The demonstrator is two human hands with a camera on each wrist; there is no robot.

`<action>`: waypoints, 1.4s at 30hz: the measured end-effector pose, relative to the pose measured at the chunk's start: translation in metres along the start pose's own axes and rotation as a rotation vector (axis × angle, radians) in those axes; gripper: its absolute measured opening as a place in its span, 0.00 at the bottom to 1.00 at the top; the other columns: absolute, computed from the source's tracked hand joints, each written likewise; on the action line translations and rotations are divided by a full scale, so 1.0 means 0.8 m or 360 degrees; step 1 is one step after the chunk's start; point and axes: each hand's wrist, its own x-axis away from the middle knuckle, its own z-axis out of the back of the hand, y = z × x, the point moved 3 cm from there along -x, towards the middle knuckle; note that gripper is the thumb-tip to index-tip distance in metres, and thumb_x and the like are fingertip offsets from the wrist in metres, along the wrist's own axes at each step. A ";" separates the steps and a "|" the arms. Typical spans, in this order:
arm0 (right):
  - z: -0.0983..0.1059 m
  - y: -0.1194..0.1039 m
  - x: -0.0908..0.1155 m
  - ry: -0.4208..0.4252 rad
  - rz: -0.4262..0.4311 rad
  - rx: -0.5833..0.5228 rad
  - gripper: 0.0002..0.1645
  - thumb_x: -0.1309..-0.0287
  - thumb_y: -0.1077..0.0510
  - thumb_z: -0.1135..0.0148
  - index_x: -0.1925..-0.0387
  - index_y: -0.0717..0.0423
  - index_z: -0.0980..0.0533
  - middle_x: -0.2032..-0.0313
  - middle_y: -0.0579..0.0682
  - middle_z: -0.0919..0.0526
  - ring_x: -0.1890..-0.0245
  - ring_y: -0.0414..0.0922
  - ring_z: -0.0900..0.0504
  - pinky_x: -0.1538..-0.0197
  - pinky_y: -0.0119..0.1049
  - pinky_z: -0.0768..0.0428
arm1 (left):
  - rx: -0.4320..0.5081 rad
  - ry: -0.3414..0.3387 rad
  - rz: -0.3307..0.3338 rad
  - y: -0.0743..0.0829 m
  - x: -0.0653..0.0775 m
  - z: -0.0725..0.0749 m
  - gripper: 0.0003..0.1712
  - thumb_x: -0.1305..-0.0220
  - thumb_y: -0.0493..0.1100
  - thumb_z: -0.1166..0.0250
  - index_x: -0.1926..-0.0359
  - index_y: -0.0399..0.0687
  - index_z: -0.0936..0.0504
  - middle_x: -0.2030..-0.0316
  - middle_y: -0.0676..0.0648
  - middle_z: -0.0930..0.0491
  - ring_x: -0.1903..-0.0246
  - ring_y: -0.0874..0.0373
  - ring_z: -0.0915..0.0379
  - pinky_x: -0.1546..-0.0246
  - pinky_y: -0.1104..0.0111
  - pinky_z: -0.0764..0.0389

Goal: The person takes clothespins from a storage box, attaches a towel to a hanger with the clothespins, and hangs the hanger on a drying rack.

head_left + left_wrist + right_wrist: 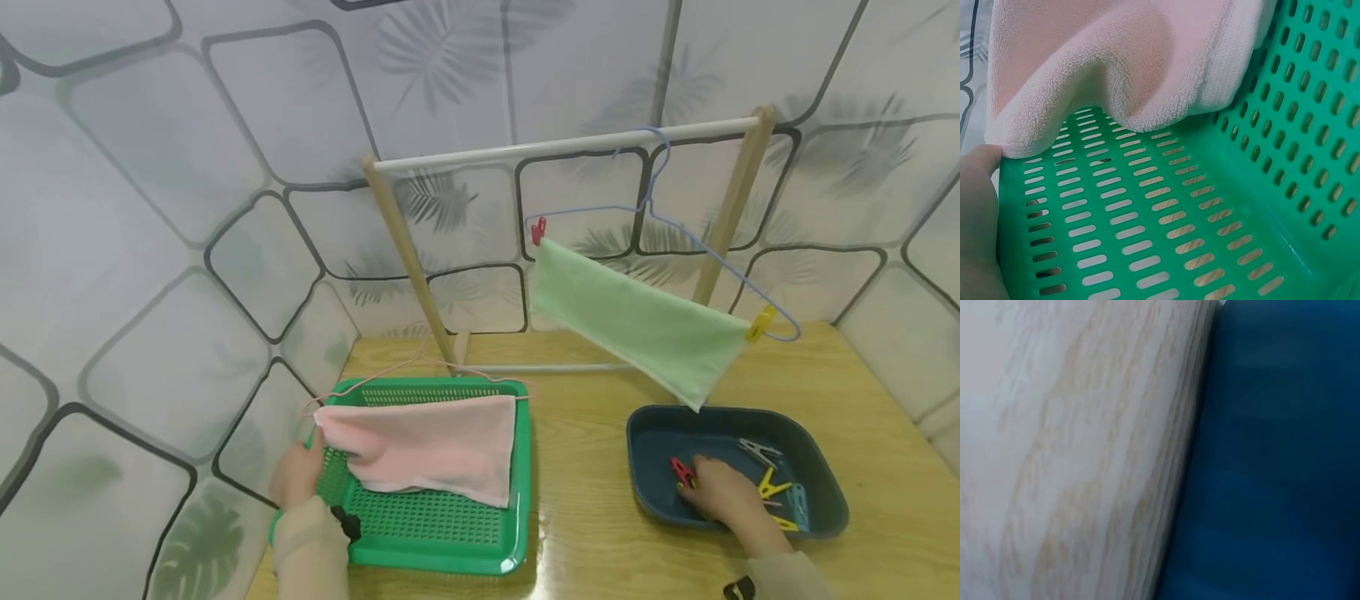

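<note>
My left hand (297, 477) pinches the left corner of a pink towel (442, 446), up by the end of a pink wire hanger (390, 370). The towel hangs over a green perforated basket (519, 533); the left wrist view shows its fold and my thumb (979, 164) at the corner. Inside a dark blue basin (637, 425), my right hand (723, 493) has its fingertips on a red clothespin (682, 472) and appears to pinch it. Around that hand lie a grey clothespin (759, 452), yellow ones (771, 485) and a blue one (798, 505). The right wrist view is blurred and shows no hand.
A rack with a white bar (510, 152) and wooden posts (408, 250) stands behind. From it hangs a blue hanger (693, 237) with a green towel (637, 317), clipped by a red clothespin (538, 231) and a yellow clothespin (761, 323). Patterned walls enclose the wooden table (577, 467).
</note>
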 end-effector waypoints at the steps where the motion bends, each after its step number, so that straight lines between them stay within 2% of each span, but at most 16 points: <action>1: 0.000 0.001 -0.001 0.0012 0.0004 -0.0004 0.20 0.65 0.47 0.41 0.78 0.59 0.34 0.85 0.48 0.35 0.84 0.43 0.34 0.83 0.39 0.38 | 0.0001 -0.0001 -0.0001 0.001 0.001 0.001 0.48 0.53 0.69 0.80 0.55 0.32 0.36 0.57 0.32 0.37 0.63 0.40 0.37 0.73 0.54 0.35; 4: -0.001 0.005 -0.004 0.0041 -0.0010 -0.0005 0.17 0.66 0.51 0.41 0.79 0.59 0.35 0.84 0.49 0.35 0.84 0.44 0.35 0.83 0.39 0.38 | 0.0000 0.0008 0.0013 0.004 0.003 0.002 0.49 0.53 0.69 0.80 0.55 0.32 0.36 0.57 0.32 0.36 0.64 0.40 0.37 0.72 0.54 0.35; 6: -0.001 0.006 -0.005 0.0044 -0.0024 -0.0006 0.16 0.66 0.54 0.41 0.79 0.60 0.35 0.83 0.50 0.35 0.83 0.44 0.35 0.83 0.39 0.38 | -0.0002 -0.0004 0.0028 0.002 -0.003 -0.002 0.49 0.54 0.69 0.80 0.54 0.32 0.36 0.57 0.32 0.37 0.64 0.39 0.38 0.72 0.53 0.35; 8: -0.003 0.007 -0.006 0.0045 -0.0044 -0.0011 0.15 0.67 0.56 0.41 0.78 0.60 0.34 0.82 0.50 0.35 0.83 0.45 0.35 0.82 0.39 0.38 | -0.0004 -0.0018 0.0041 -0.007 -0.019 -0.011 0.49 0.54 0.70 0.79 0.54 0.33 0.37 0.56 0.32 0.37 0.66 0.41 0.36 0.73 0.53 0.36; 12: -0.002 0.006 -0.006 0.0087 -0.0029 -0.0022 0.14 0.69 0.58 0.40 0.78 0.60 0.34 0.82 0.50 0.36 0.82 0.44 0.36 0.82 0.38 0.38 | -0.0069 0.0018 0.0077 -0.038 -0.065 -0.047 0.48 0.56 0.71 0.79 0.53 0.38 0.35 0.56 0.35 0.35 0.67 0.43 0.34 0.77 0.55 0.36; 15: -0.002 0.003 -0.006 0.0122 0.0000 -0.0031 0.14 0.71 0.60 0.39 0.80 0.60 0.35 0.82 0.50 0.37 0.83 0.44 0.37 0.83 0.37 0.39 | -0.0095 0.0030 0.0084 -0.050 -0.081 -0.059 0.47 0.56 0.71 0.77 0.53 0.40 0.35 0.56 0.37 0.35 0.64 0.42 0.36 0.77 0.56 0.35; 17: -0.002 0.002 -0.007 0.0133 0.0015 -0.0039 0.14 0.72 0.61 0.39 0.80 0.60 0.35 0.82 0.51 0.37 0.83 0.44 0.37 0.83 0.37 0.39 | -0.0061 0.0027 0.0079 -0.042 -0.069 -0.050 0.48 0.56 0.71 0.78 0.53 0.38 0.36 0.56 0.35 0.35 0.63 0.40 0.37 0.76 0.55 0.36; 20: -0.003 0.002 -0.007 0.0126 0.0032 -0.0074 0.15 0.73 0.61 0.39 0.79 0.61 0.36 0.81 0.51 0.37 0.83 0.45 0.37 0.83 0.37 0.38 | 0.0001 -0.0012 0.0064 -0.024 -0.041 -0.028 0.49 0.55 0.71 0.77 0.53 0.34 0.37 0.56 0.33 0.37 0.65 0.40 0.36 0.74 0.54 0.36; 23: -0.005 0.004 -0.009 0.0117 0.0032 -0.0114 0.16 0.73 0.61 0.40 0.78 0.62 0.36 0.81 0.52 0.36 0.82 0.45 0.36 0.82 0.38 0.38 | 0.0023 0.0007 0.0065 -0.008 -0.015 -0.009 0.50 0.56 0.71 0.79 0.54 0.34 0.36 0.56 0.33 0.36 0.65 0.41 0.36 0.73 0.54 0.36; 26: -0.006 0.006 -0.010 0.0116 0.0011 -0.0148 0.17 0.73 0.60 0.40 0.77 0.62 0.36 0.80 0.52 0.36 0.81 0.46 0.36 0.81 0.38 0.37 | 0.0030 0.0017 0.0050 0.000 -0.001 0.000 0.49 0.54 0.70 0.79 0.54 0.34 0.36 0.56 0.33 0.36 0.63 0.40 0.38 0.72 0.54 0.36; 29: -0.007 0.008 -0.011 0.0139 0.0002 -0.0163 0.16 0.71 0.61 0.41 0.76 0.62 0.36 0.80 0.51 0.35 0.81 0.45 0.36 0.81 0.38 0.37 | 0.0037 0.0021 0.0033 0.004 0.005 0.003 0.49 0.54 0.70 0.79 0.54 0.34 0.36 0.56 0.33 0.36 0.63 0.41 0.37 0.72 0.54 0.36; 34: -0.005 0.006 -0.012 0.0240 0.0034 -0.0162 0.14 0.65 0.59 0.41 0.77 0.61 0.36 0.83 0.49 0.36 0.84 0.43 0.37 0.83 0.36 0.39 | 0.0037 0.0019 0.0032 0.002 0.003 0.002 0.48 0.54 0.70 0.79 0.53 0.34 0.37 0.56 0.33 0.37 0.62 0.40 0.38 0.72 0.53 0.36; 35: -0.005 0.006 -0.012 0.0265 0.0036 -0.0164 0.13 0.64 0.58 0.41 0.77 0.60 0.36 0.84 0.48 0.36 0.84 0.43 0.38 0.84 0.35 0.39 | 0.0037 0.0016 0.0028 0.000 -0.001 0.000 0.48 0.54 0.70 0.79 0.53 0.34 0.36 0.56 0.33 0.36 0.65 0.41 0.36 0.73 0.53 0.36; 37: -0.003 0.006 -0.012 0.0313 0.0037 -0.0177 0.13 0.62 0.57 0.42 0.78 0.60 0.36 0.85 0.48 0.36 0.85 0.42 0.38 0.84 0.34 0.40 | 0.0038 -0.0002 0.0016 -0.007 -0.012 -0.007 0.48 0.54 0.70 0.78 0.53 0.34 0.37 0.56 0.32 0.37 0.66 0.40 0.36 0.75 0.54 0.36; 41: 0.001 0.007 -0.012 0.0398 0.0020 -0.0192 0.11 0.59 0.56 0.44 0.80 0.58 0.35 0.86 0.47 0.36 0.86 0.42 0.38 0.86 0.34 0.41 | -0.0017 -0.0014 0.0041 -0.031 -0.050 -0.033 0.45 0.54 0.69 0.75 0.52 0.38 0.36 0.56 0.35 0.36 0.67 0.42 0.35 0.78 0.58 0.35; 42: 0.002 0.007 -0.011 0.0413 0.0016 -0.0196 0.11 0.58 0.55 0.44 0.80 0.58 0.35 0.86 0.48 0.36 0.87 0.42 0.38 0.86 0.34 0.41 | -0.0039 -0.0011 0.0045 -0.034 -0.055 -0.037 0.45 0.54 0.69 0.75 0.52 0.38 0.36 0.56 0.35 0.36 0.64 0.41 0.36 0.78 0.58 0.36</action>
